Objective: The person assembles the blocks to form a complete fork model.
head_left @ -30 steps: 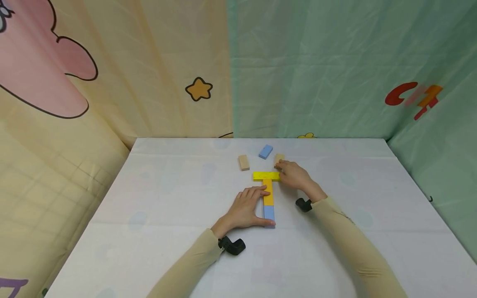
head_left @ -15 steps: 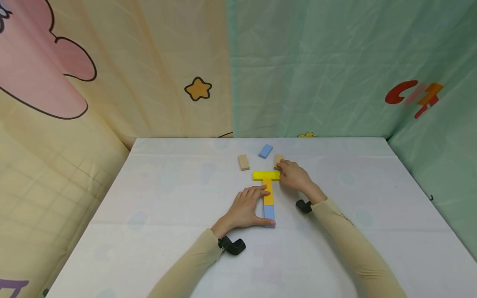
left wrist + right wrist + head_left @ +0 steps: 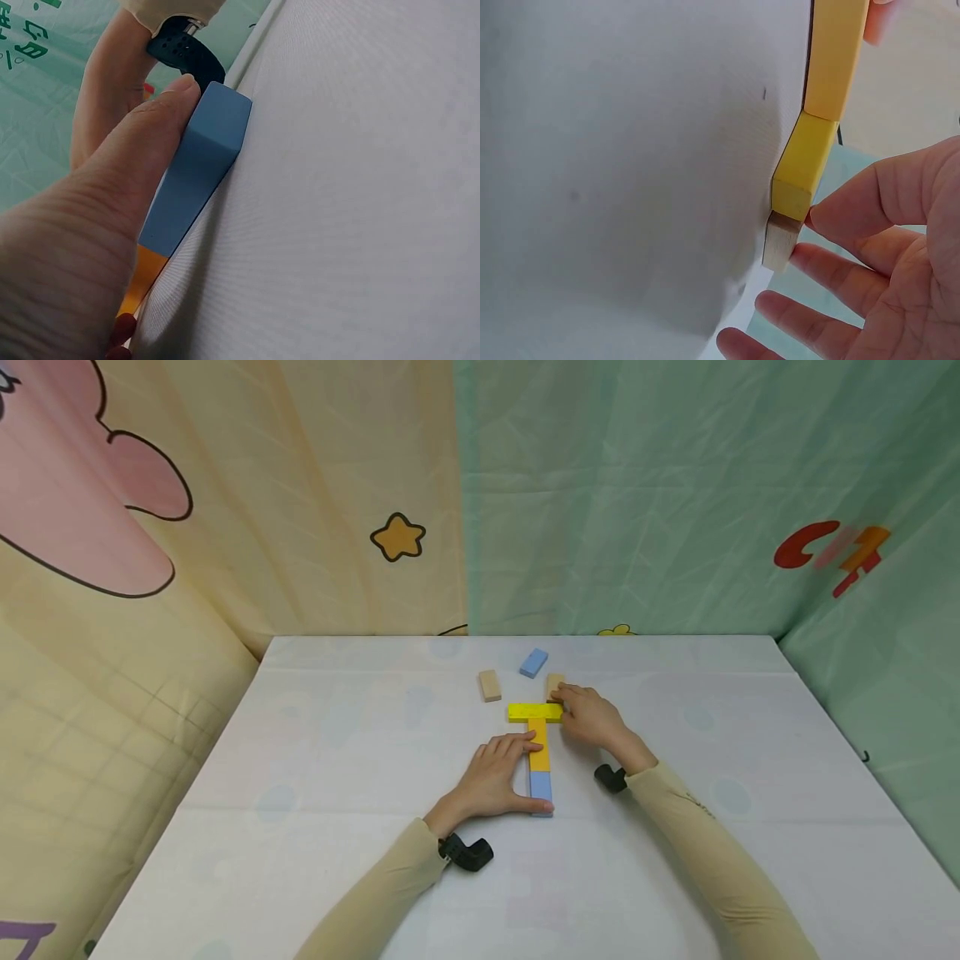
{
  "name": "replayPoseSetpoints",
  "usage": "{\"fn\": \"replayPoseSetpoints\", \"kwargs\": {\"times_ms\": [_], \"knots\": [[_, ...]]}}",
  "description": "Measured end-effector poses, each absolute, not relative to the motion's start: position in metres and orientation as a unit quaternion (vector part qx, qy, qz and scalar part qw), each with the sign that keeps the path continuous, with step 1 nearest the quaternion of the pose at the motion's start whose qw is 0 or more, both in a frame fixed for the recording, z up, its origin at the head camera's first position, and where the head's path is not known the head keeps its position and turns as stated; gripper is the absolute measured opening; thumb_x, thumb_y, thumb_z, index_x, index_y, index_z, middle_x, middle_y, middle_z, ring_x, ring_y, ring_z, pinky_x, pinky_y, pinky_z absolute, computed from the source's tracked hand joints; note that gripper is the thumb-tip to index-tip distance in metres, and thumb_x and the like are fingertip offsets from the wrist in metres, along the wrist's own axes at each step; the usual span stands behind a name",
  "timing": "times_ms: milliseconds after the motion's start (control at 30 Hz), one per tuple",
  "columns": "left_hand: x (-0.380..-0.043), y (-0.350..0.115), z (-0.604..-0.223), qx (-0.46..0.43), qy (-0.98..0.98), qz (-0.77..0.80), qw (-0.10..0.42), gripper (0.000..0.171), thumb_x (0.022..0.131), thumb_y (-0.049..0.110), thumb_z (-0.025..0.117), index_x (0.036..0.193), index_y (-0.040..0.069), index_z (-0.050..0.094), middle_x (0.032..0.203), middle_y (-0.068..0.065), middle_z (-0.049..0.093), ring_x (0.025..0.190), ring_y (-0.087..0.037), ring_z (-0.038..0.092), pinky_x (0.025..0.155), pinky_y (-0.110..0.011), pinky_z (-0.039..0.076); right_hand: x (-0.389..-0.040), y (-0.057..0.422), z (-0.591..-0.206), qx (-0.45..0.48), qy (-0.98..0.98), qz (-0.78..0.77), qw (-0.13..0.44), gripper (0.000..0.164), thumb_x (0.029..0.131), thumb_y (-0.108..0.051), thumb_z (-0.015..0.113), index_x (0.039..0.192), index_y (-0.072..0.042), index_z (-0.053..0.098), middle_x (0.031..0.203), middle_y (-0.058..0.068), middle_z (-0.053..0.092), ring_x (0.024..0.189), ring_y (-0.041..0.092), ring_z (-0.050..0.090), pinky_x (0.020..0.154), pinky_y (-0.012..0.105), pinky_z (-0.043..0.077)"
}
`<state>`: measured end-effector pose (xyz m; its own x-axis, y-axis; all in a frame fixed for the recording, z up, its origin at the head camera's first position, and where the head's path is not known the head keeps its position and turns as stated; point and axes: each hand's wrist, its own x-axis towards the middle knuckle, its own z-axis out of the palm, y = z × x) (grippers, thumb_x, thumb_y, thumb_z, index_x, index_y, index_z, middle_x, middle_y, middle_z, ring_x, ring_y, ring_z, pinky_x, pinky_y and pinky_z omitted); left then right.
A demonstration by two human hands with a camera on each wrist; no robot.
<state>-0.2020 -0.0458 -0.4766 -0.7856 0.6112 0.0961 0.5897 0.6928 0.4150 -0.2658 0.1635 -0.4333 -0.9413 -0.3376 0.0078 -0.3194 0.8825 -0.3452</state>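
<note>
Right wooden oblong, further left

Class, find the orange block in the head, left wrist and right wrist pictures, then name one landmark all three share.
Head: the orange block is right of centre, below mid-height, between the yellow block and a blue block.
Left wrist: lower left, partly showing past the blue block's end.
Right wrist: upper right, above the yellow block.
Shared landmark: the white tabletop.

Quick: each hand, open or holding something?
Left hand: open, touching orange rectangular block and nearer blue rectangular block.
Right hand: touching a tan wooden rectangular block; whether pinched cannot be told.
</note>
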Motion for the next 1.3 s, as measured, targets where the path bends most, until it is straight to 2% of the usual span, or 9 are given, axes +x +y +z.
{"fn": "replayPoseSetpoints", "kwargs": {"times_ms": [1300], "knots": [[-0.2021, -0.0463, -0.4755, 0.325, 0.919, 0.220, 0.028, 0.090, 0.069, 0.073, 0.065, 0.139, 0.022, 0.041, 0.152, 0.008, 0.025, 0.134, -0.017, 0.025, 0.096, -0.037, 0.030, -0.2612, 0.1615, -0.4306, -0.163, 0.969, -0.181, 0.034, 0.045, 0.088, -0.004, 0.052, 0.132, 0.004, 0.052, 0.141, 0.023, 0.042, 0.124, 0.043, 0.041, 0.096, 0.055, 0.037]]}}
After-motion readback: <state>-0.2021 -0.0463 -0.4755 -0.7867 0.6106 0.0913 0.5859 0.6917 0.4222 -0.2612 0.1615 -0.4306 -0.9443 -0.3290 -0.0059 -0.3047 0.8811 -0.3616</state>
